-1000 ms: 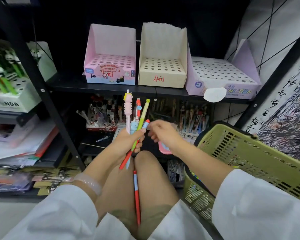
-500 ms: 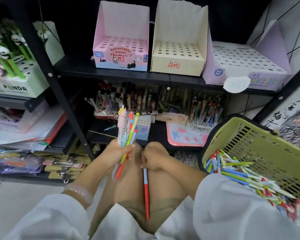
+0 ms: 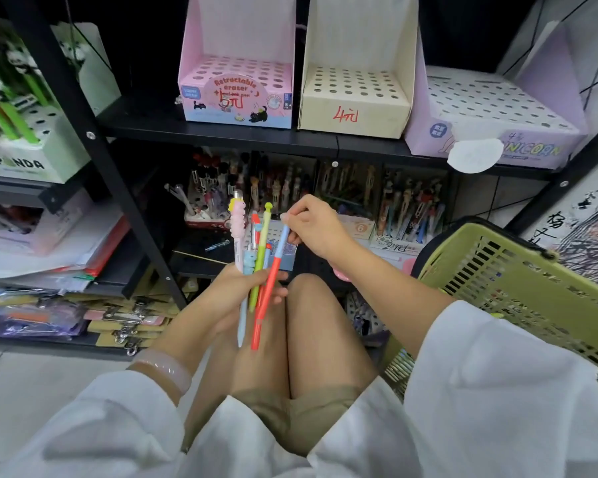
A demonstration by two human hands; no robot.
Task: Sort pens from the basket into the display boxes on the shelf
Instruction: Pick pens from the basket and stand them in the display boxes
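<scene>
Adding a pen to your bundle

Your right hand point(image 3: 316, 229) pinches the red-and-blue pen point(image 3: 270, 284) against the bunch your left hand point(image 3: 235, 294) grips; next, slot them into the shelf's empty display boxes point(image 3: 354, 94).

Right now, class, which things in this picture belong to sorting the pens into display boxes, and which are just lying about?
Part of the job:
- left hand holding a bunch of pens
- right hand pinching the red and blue pen
- green basket
- pink display box, cream display box, lilac unicorn display box

Lying about:
- panda pen box
- stacked folders
- clips
</scene>
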